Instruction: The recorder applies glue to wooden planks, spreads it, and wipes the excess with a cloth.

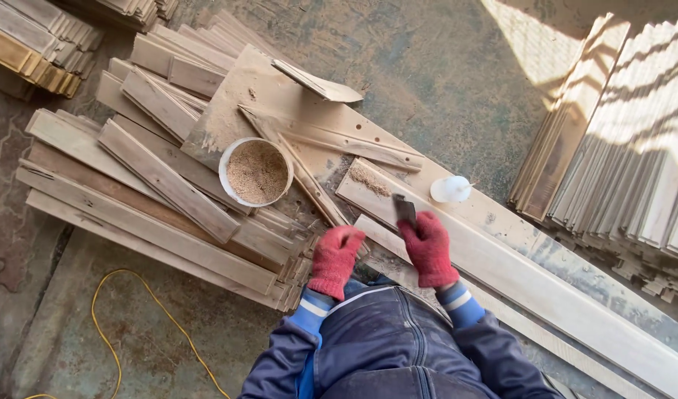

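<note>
Both my hands wear red knit gloves. My right hand [430, 247] grips a small dark scraper [404, 209] whose blade rests on a long pale wooden board [546, 277], close to a patch of sawdust [369, 179] on that board. My left hand [334, 258] is closed into a fist beside it, pressing on the edge of a narrow board; whether it holds anything is hidden. A white tub [256, 171] filled with sawdust stands on the wood pile just beyond my left hand. A small white bottle [451, 189] lies on the board past the scraper.
A loose heap of wooden slats [154, 185] covers the left. Stacked pale boards [634, 148] lean at the right, with more stacked [36, 41] at the top left. A yellow cable [121, 325] loops over the concrete floor at the lower left.
</note>
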